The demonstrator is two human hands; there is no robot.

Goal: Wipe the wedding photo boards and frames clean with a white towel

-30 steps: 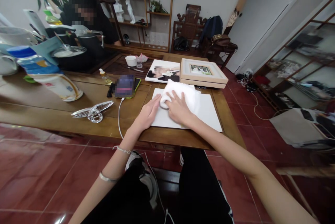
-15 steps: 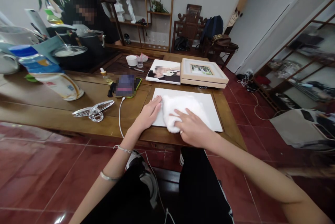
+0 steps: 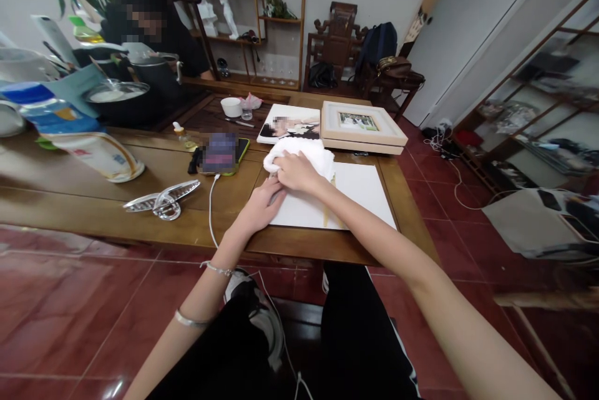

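A fluffy white towel is bunched over the far left part of a white board on the table. My right hand presses on the towel, its fingers closed into the fabric. My left hand lies flat at the board's left edge, fingers stretched out, with their tips close under my right hand. Yellowish streaks show on the board beneath my right forearm.
Behind the board lie a photo print and a framed picture. To the left are a phone with a cable, a clear hair claw and a blue-capped bottle. Another person in black sits at the far left.
My right hand has moved the towel away from me and leftward, from the board's middle to its far left corner. Yellowish streaks are now uncovered. My left hand has hardly moved.
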